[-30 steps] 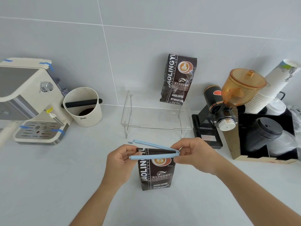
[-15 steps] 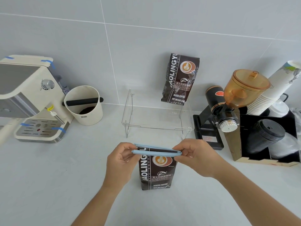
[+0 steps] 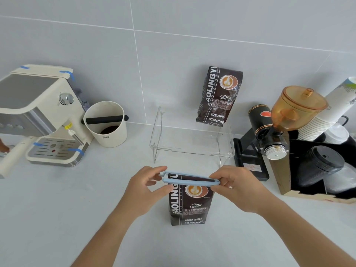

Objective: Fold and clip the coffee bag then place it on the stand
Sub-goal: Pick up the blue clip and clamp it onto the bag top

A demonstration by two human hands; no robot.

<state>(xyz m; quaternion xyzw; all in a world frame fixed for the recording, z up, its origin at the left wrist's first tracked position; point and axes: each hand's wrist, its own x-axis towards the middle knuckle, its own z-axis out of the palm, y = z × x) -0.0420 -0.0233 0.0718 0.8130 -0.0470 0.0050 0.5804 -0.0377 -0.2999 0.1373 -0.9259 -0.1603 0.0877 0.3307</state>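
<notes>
A dark brown coffee bag (image 3: pixel 190 205) stands upright on the white counter in front of me, its top folded over. A light blue clip (image 3: pixel 189 179) lies across that folded top, its two arms nearly together. My left hand (image 3: pixel 146 186) pinches the clip's left end. My right hand (image 3: pixel 234 186) pinches its right end. Behind the bag stands a clear acrylic stand (image 3: pixel 192 143). A second, identical coffee bag (image 3: pixel 219 96) sits at the stand's back right, leaning on the wall.
An espresso machine (image 3: pixel 38 116) fills the left side, with a white knock box (image 3: pixel 106 125) beside it. At the right are a grinder with an amber hopper (image 3: pixel 289 116), stacked paper cups (image 3: pixel 327 112) and black lids (image 3: pixel 319 164) in a wooden box.
The clip's upper arm, raised a second ago, has swung down onto the bag's folded top. Both hands stay at the clip's ends.
</notes>
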